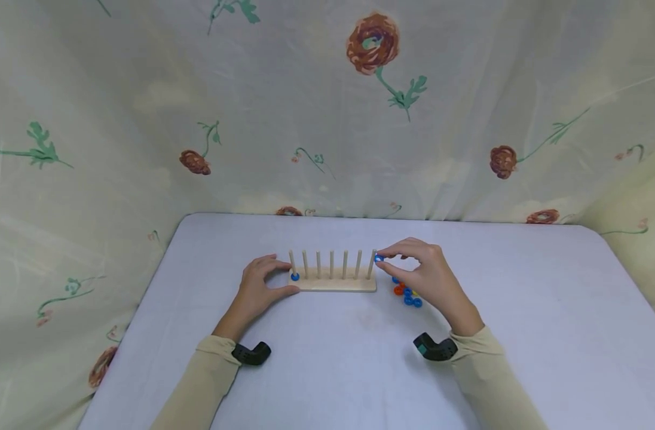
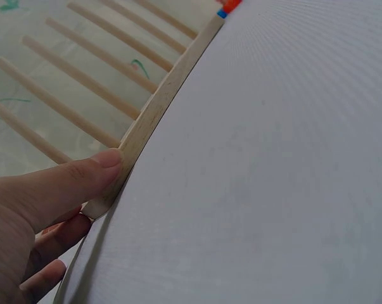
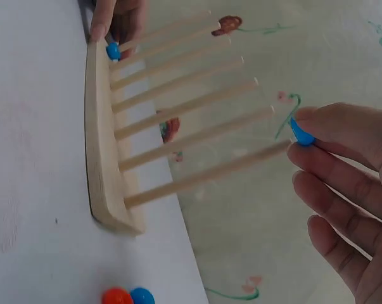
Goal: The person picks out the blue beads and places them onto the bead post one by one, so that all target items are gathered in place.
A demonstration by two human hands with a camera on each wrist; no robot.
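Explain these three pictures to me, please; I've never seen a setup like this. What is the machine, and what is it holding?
There is no machine here, just a person's bare left hand and right hand. The wide picture comes from a camera worn on the head, looking forward and down. The other two come from cameras worn on the wrists, one per arm.

On the white table stands a wooden board with seven upright pegs. The left hand holds its left end, where one blue ring sits low on the end peg. The right hand pinches a blue bead near the top of the rightmost peg. Beside the board lie loose beads in blue, orange and yellow.
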